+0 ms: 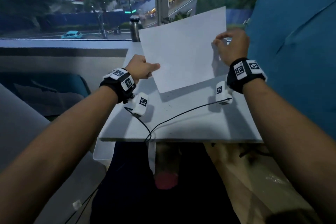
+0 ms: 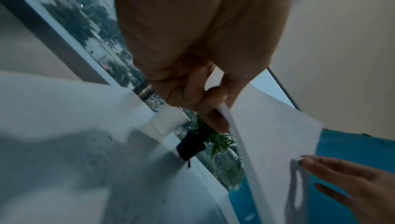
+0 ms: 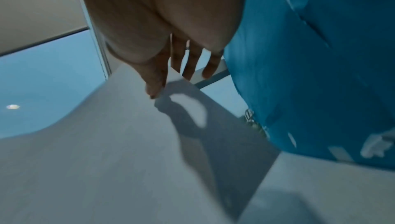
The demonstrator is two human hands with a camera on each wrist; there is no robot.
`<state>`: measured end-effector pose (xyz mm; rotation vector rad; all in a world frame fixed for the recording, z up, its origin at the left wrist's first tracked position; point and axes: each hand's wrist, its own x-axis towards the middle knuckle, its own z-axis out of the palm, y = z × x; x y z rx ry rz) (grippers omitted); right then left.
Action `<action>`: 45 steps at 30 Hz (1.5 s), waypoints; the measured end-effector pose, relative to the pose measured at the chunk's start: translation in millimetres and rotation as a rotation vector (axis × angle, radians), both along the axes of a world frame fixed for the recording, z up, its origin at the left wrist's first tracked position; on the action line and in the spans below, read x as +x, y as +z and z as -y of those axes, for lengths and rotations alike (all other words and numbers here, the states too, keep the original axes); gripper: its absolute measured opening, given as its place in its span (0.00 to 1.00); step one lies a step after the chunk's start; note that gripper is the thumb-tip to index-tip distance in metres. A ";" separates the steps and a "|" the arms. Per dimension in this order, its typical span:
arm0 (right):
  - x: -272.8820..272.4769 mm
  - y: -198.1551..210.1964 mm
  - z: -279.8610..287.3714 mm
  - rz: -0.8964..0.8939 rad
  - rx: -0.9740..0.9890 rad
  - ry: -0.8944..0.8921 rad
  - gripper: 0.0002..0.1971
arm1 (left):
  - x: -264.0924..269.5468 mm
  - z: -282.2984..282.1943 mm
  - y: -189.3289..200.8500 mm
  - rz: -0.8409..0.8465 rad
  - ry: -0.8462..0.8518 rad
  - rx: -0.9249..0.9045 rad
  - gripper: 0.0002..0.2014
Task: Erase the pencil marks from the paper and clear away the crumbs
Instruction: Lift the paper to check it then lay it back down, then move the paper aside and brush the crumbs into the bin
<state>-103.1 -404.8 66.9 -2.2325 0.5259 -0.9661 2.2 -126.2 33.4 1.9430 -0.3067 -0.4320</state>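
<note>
From the head view we find the paper (image 1: 181, 49) lifted off the table (image 1: 181, 123), left hand (image 1: 141, 67) pinching its near-left edge, showing no marks — erasing seemingly done, crumbs being tipped off; the wrist views show the right hand (image 3: 171, 62) open at its right edge — no container visible.

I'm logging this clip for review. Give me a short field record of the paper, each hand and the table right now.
paper: white sheet lifted off the table, tilted up, near edge lowest
left hand: pinches the sheet's left edge, thumb on top
right hand: at the sheet's right edge, fingers loosely bent, no clear grip
table: white top, dark specks scattered on it
pencil marks: none legible on the sheet
behind: metal bottle by the window
</note>
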 end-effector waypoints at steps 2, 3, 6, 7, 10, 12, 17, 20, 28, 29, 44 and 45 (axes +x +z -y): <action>-8.5 0.9 5.6 -0.027 -0.070 -0.063 0.06 | -14.2 19.1 -0.4 -0.058 0.026 -0.064 0.06; -13.0 0.3 5.3 -0.041 -0.107 -0.082 0.05 | -22.5 29.3 -1.8 -0.095 0.030 -0.092 0.06; -24.6 -4.4 -2.3 -0.079 -0.181 -0.093 0.01 | -52.5 59.2 -9.2 -0.280 -0.026 -0.155 0.08; -27.6 -7.4 -5.7 -0.118 -0.181 -0.070 0.01 | -63.8 68.4 -11.5 -0.333 -0.057 -0.175 0.08; -33.8 -26.9 -12.9 -0.424 -0.087 0.053 0.08 | -98.1 95.9 -14.4 -0.361 -0.160 -0.183 0.08; -37.7 -49.3 -12.3 -0.652 -0.066 0.072 0.11 | -117.9 112.8 -20.5 -0.434 -0.233 -0.184 0.06; -54.3 -92.3 6.5 -1.003 -0.036 0.072 0.10 | -135.9 137.3 -43.2 -0.510 -0.349 -0.070 0.10; -68.6 -98.7 16.1 -1.053 -0.075 0.069 0.06 | -119.1 138.8 -56.4 -0.373 -0.234 -0.040 0.30; -88.0 -97.4 24.7 -1.046 -0.131 0.052 0.18 | -103.9 138.3 -73.8 0.155 -0.426 0.403 0.28; -88.6 -98.9 21.8 -1.016 -0.117 0.054 0.24 | -107.9 141.8 -74.4 0.174 -0.471 0.398 0.22; -93.8 -107.0 18.9 -1.070 -0.004 0.075 0.38 | -106.9 154.1 -93.6 0.459 -0.977 0.844 0.44; -93.3 -107.7 19.7 -1.071 -0.002 0.080 0.38 | -100.8 145.5 -99.2 0.477 -1.004 0.845 0.44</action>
